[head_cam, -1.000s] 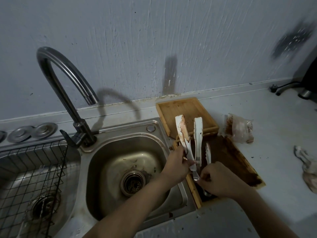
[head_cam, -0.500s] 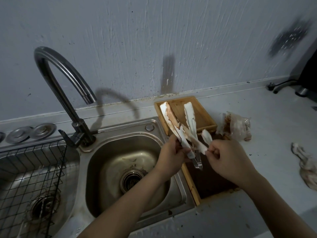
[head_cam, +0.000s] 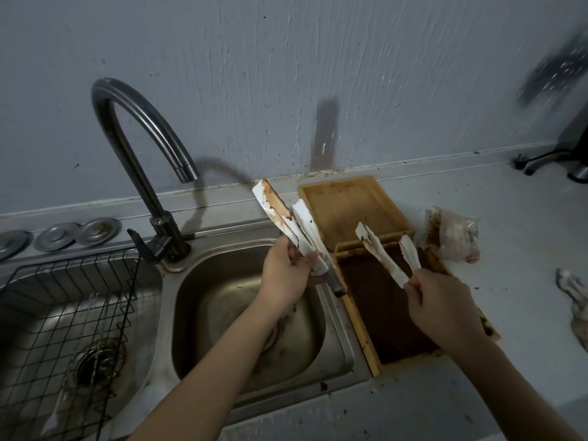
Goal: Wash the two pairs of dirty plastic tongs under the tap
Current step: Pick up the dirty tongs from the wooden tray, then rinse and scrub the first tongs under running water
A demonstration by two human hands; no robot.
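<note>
With each hand gripping one dirty pair, the left hand (head_cam: 286, 275) holding the large tongs (head_cam: 286, 218) and the right hand (head_cam: 442, 310) the small tongs (head_cam: 386, 253), next comes turning on the dry tap (head_cam: 143, 148).

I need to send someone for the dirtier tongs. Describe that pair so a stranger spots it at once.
Start at the curved dark metal tap over the round steel sink basin. Just right of its spout, the left hand holds wide white plastic tongs. A thick brown smear coats one blade, unlike the slimmer, cleaner white tongs in the right hand.
</note>
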